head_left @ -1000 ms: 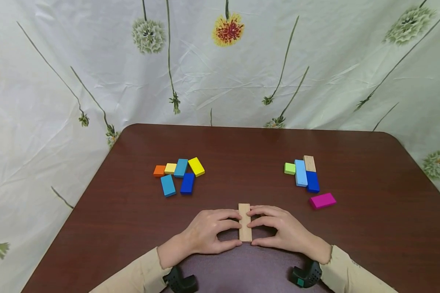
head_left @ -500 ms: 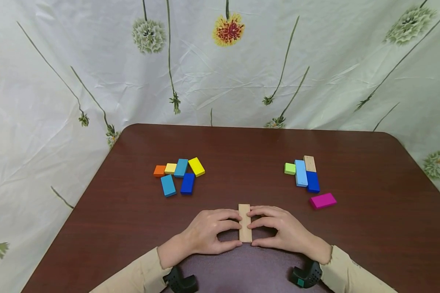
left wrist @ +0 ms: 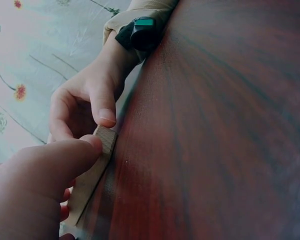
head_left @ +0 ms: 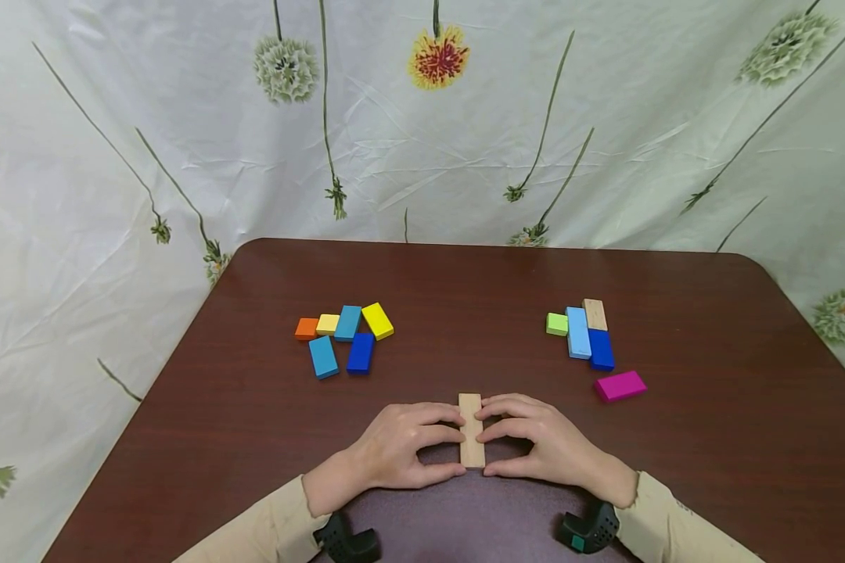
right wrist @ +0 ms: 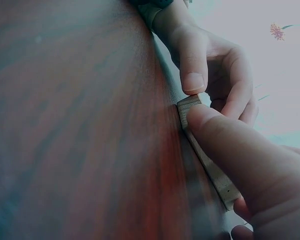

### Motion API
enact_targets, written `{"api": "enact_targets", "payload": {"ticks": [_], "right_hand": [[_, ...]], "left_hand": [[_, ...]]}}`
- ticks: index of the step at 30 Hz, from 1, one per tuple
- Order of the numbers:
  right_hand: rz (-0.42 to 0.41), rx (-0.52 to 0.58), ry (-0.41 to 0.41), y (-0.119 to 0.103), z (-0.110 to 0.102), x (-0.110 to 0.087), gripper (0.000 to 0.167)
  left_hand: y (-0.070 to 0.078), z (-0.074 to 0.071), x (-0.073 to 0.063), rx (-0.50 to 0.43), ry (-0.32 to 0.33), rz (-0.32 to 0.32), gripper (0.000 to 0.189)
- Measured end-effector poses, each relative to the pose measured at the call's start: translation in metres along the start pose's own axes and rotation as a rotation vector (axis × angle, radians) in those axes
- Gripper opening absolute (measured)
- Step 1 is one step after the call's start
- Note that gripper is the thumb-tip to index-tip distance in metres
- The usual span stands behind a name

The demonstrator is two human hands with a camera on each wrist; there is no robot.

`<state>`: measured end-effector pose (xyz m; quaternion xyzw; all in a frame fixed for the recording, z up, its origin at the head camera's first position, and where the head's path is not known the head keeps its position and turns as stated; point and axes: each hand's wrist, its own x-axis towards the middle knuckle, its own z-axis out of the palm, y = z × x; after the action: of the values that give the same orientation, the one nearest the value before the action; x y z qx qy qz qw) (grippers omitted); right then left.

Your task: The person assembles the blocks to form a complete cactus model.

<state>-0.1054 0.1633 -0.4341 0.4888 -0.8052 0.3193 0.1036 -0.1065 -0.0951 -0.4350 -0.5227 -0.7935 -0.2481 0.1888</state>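
Observation:
A plain wooden block (head_left: 472,455), long and flat, lies on the dark table with its length pointing away from me. My left hand (head_left: 403,444) grips its left side, fingertips on the long edge and thumb at the near corner. From the opposite side my right hand (head_left: 551,442) holds it the same way, two fingertips lapping onto the top face. In the left wrist view the block (left wrist: 88,185) passes under the left thumb (left wrist: 65,162). The right wrist view shows the block's near end (right wrist: 190,102) between both thumbs; the farther fingers are partly hidden.
Back left on the table (head_left: 465,313) lie several blocks: orange (head_left: 306,328), yellow (head_left: 378,321), light blue (head_left: 323,357) and dark blue (head_left: 360,353). Back right are green (head_left: 556,324), blue (head_left: 578,334) and wooden (head_left: 595,314) blocks, with a magenta block (head_left: 620,386) nearer.
The wooden block has slid very slightly toward me, with both hands still at its sides. The other blocks have not moved.

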Motion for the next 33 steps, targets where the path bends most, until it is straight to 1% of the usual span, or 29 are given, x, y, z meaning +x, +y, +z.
{"api": "enact_targets", "payload": {"ticks": [7, 11, 16, 19, 25, 31, 33], "right_hand": [[-0.007, 0.027, 0.012, 0.001, -0.001, 0.001, 0.036], [0.020, 0.060, 0.012, 0.002, -0.004, 0.003, 0.041], [0.120, 0.093, 0.003, 0.005, -0.016, 0.005, 0.044], [0.178, 0.088, 0.012, 0.011, -0.026, 0.006, 0.046], [0.288, 0.053, 0.052, 0.029, -0.046, 0.009, 0.047], [0.445, 0.098, 0.112, 0.046, -0.067, 0.012, 0.050], [0.492, 0.109, 0.119, 0.053, -0.074, 0.012, 0.052]], "left_hand": [[0.000, 0.001, 0.000, 0.006, 0.008, 0.007, 0.031], [0.000, 0.001, 0.000, 0.002, 0.008, 0.010, 0.030], [-0.001, 0.001, 0.000, -0.001, 0.005, 0.005, 0.030], [-0.001, 0.001, 0.000, 0.001, 0.003, 0.000, 0.029], [-0.001, 0.001, 0.000, -0.005, 0.002, -0.006, 0.029], [-0.001, 0.002, -0.001, 0.000, 0.010, -0.005, 0.029], [-0.001, 0.002, -0.001, 0.001, 0.011, -0.004, 0.029]]}}
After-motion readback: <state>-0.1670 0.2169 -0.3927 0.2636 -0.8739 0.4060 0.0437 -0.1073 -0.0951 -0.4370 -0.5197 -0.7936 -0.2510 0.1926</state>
